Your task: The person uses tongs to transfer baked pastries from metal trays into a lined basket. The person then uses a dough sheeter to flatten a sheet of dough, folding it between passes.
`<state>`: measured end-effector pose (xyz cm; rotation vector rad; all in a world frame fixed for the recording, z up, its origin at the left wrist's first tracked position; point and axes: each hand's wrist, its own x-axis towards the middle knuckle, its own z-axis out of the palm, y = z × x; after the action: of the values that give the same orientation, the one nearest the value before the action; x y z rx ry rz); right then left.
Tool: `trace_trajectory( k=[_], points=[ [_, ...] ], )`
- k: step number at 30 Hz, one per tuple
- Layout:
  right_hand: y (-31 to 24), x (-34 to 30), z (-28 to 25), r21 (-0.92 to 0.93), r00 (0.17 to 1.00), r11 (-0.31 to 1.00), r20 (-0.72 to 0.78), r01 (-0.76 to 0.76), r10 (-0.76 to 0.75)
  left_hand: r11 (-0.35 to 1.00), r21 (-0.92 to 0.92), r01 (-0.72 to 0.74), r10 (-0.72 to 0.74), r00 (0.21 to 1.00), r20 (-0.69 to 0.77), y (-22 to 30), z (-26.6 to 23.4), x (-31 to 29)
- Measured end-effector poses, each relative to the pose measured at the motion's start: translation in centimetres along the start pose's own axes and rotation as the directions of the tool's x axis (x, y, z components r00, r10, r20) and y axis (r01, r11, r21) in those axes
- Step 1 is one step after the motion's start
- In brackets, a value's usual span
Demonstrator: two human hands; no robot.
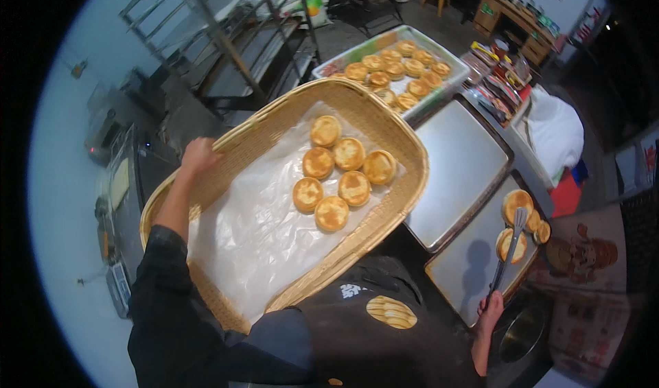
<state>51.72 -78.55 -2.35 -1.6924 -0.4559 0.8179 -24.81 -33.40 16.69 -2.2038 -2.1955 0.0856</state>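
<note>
My left hand (200, 156) is closed over the far left rim of a large oval wicker basket (274, 110), which is tilted against my front. White plastic sheeting (254, 213) lines it, and several round golden-brown pastries (331, 213) lie grouped on its right half. In my right hand (491, 308) are metal tongs (507, 257), gripped near the handle end. Their slotted head rests at a pastry (511, 245) on the nearer baking tray (449, 275); whether they pinch it I cannot tell. More pastries (518, 205) sit beside the tongs' head at the tray's right end.
A second metal baking tray (456, 161) lies beyond the nearer one. Behind the basket stands a white plastic crate (439, 38) with several pastries. A metal rack (226, 41) rises at the far left. Packaged goods (498, 79) and a white cloth (555, 131) are at the right.
</note>
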Motion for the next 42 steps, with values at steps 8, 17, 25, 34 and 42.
trace_trajectory(
  k=[8,17,25,34,42],
  points=[
    [-24.2,4.1,17.0,-0.373,0.661,0.909,0.732,0.185,0.166,0.987,-0.061,-0.15,0.15,0.989,-0.012,-0.2,-0.4,4.7],
    [-28.0,8.8,51.7,-0.412,0.196,0.428,0.864,0.804,0.464,0.956,-0.101,-0.275,0.273,0.961,-0.035,0.5,0.9,5.2],
    [-24.6,9.5,66.8,-0.324,0.133,0.186,0.751,0.928,0.646,0.978,0.004,-0.209,0.207,0.97,0.127,-1.8,4.2,3.6],
    [-28.8,11.6,63.5,-0.314,0.259,0.018,0.812,0.949,0.524,0.992,-0.022,-0.123,0.125,0.988,0.089,-2.7,3.2,1.7],
    [-24.0,12.8,59.9,-0.335,0.126,0.328,0.843,0.883,0.523,0.986,0.002,-0.167,0.166,0.982,0.093,-0.9,3.1,3.0]
  ],
)
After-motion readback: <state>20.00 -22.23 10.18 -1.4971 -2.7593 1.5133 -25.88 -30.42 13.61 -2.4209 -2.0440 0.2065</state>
